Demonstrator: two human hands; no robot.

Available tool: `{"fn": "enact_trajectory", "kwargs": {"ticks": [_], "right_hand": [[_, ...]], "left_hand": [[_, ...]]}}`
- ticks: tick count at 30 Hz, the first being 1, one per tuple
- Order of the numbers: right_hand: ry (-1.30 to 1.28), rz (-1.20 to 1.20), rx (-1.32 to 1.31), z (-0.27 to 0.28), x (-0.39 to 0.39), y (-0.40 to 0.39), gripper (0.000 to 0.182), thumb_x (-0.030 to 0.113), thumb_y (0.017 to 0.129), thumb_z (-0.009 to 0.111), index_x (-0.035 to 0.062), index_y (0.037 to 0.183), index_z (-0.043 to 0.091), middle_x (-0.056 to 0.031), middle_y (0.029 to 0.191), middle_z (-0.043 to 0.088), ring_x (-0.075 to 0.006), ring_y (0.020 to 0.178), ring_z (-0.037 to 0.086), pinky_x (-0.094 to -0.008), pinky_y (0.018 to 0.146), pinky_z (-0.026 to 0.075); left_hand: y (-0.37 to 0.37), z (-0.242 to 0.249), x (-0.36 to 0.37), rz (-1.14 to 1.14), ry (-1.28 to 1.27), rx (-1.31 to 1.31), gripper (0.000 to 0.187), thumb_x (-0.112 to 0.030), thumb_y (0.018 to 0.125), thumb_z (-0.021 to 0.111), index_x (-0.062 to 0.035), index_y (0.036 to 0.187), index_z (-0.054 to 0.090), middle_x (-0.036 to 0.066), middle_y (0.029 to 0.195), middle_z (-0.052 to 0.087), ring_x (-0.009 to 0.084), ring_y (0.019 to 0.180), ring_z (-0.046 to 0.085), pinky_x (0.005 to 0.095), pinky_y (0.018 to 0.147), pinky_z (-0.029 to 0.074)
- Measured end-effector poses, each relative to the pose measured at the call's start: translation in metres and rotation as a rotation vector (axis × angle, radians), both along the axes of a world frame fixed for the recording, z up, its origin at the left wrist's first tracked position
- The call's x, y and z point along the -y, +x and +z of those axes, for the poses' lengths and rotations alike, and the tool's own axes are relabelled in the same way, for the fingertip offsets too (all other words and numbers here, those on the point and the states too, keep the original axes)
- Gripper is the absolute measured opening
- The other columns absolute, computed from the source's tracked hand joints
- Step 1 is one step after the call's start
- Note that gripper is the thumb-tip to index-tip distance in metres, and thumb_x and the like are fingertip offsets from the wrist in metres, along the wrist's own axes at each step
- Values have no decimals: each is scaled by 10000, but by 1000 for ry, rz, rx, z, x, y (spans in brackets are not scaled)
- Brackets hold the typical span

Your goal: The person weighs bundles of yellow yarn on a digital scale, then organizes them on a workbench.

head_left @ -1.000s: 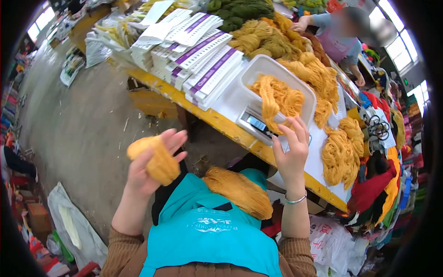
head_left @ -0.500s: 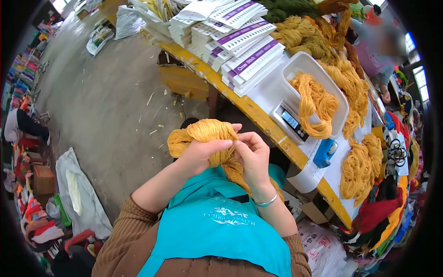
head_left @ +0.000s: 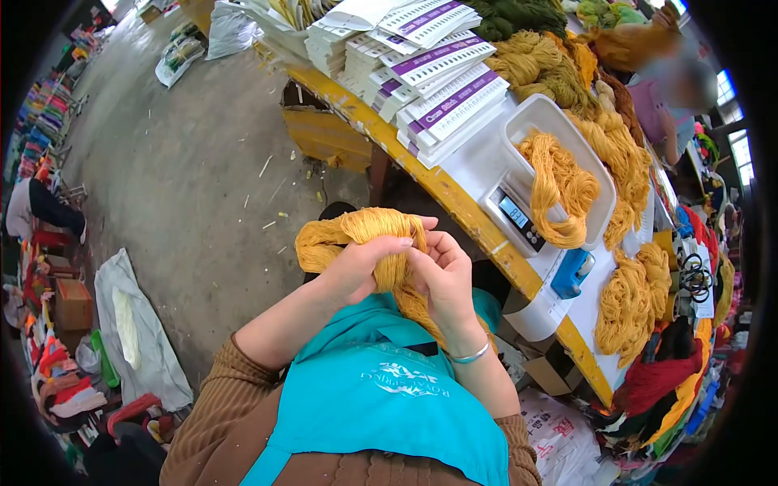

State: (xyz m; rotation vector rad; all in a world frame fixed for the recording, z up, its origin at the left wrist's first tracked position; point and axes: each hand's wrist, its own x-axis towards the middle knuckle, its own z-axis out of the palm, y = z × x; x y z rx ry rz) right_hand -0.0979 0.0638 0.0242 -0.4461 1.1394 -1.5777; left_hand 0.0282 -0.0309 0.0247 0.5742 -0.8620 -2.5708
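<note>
A golden-yellow skein of thread (head_left: pixel 379 227) is bunched between my hands above my lap. My left hand (head_left: pixel 356 267) wraps round its middle, the thumb lying across the strands. Close beside it, my right hand (head_left: pixel 444 279) has thumb and fingers pinched together at the skein's right edge; any single strand between them is too fine to make out. Part of the skein hangs below my hands over the turquoise apron (head_left: pixel 389 397). Its loose loop (head_left: pixel 320 239) sticks out to the left.
On the yellow-edged table (head_left: pixel 466 215), a white tray (head_left: pixel 531 105) of yellow thread rests on a digital scale (head_left: pixel 516 215). Stacks of printed cards (head_left: pixel 454 105), a blue dispenser (head_left: pixel 573 273) and more yellow skeins (head_left: pixel 632 304) lie around it. Another person (head_left: pixel 668 105) stands across the table.
My fingers have shifted slightly at the skein's right edge, with both hands still on it. The person across the table has an arm raised near a brown skein. The view has tilted a little.
</note>
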Motion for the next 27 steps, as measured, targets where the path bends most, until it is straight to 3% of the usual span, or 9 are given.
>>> {"fn": "enact_trajectory", "kwargs": {"ticks": [3, 5, 12, 17, 19, 21, 22, 25, 27], "right_hand": [[43, -9, -64, -2, -1, 2, 71, 54, 916, 614, 37, 969, 569, 26, 678, 518, -32, 508, 401, -194, 457, 292], [2, -90, 79, -4, -1, 4, 53, 45, 908, 623, 48, 928, 574, 40, 656, 495, -28, 513, 391, -194, 459, 275], [-5, -140, -75, -4, -5, 9, 52, 42, 906, 609, 68, 897, 565, 31, 679, 505, -37, 523, 400, -196, 458, 273], [-44, -115, 377, -4, -5, -1, 24, 33, 914, 555, 40, 935, 546, -48, 804, 608, -62, 496, 427, -193, 431, 301], [-40, -101, 421, -5, -4, -6, 24, 45, 920, 532, 38, 942, 527, -87, 838, 620, -80, 479, 428, -197, 415, 297], [-29, 20, 336, -4, -3, -9, 66, 58, 927, 555, 30, 985, 539, -64, 818, 628, -59, 477, 421, -194, 416, 289], [-30, 21, 335, 1, -2, -10, 66, 58, 927, 555, 30, 985, 539, -64, 818, 628, -59, 477, 421, -194, 416, 289], [110, 212, -149, 15, 2, -14, 85, 101, 937, 610, 27, 975, 598, 57, 657, 513, -14, 474, 382, -188, 416, 251], [118, 251, -214, 20, 5, -17, 92, 116, 943, 610, 24, 945, 609, 64, 642, 493, -11, 472, 374, -190, 413, 245]], "left_hand": [[1, -4, -3, 18, -40, 30, 448, -128, 917, 522, 27, 1336, 509, 141, 1237, 606, 228, 1113, 614, 388, 965, 503], [1, -3, -4, 34, -52, 34, 412, -90, 913, 539, 26, 1308, 536, 123, 1218, 620, 200, 1096, 614, 359, 953, 499], [0, -7, -6, 126, -202, 85, 365, 2, 884, 551, 33, 1246, 583, 112, 1200, 641, 186, 1087, 622, 350, 961, 493], [8, -12, 1, 89, -146, 86, 376, -9, 853, 567, 31, 1227, 588, 110, 1157, 651, 186, 1087, 618, 347, 957, 490], [10, -19, 5, 88, -116, 68, 383, -18, 841, 577, 31, 1220, 590, 100, 1119, 656, 185, 1071, 621, 345, 950, 492], [11, -20, 9, 54, 48, -23, 174, 15, 817, 570, -13, 985, 610, 64, 945, 656, 154, 934, 623, 321, 860, 498], [12, -19, 11, 55, 47, -24, 174, 15, 817, 570, -13, 985, 610, 64, 945, 656, 154, 934, 623, 321, 860, 498], [15, -5, 13, 77, -8, 3, 121, -21, 834, 617, -30, 955, 609, 36, 864, 634, 119, 808, 604, 287, 736, 499], [21, 8, 17, -4, -280, 184, 120, -76, 844, 681, -41, 940, 619, 8, 780, 610, 82, 674, 567, 246, 585, 459]]}}
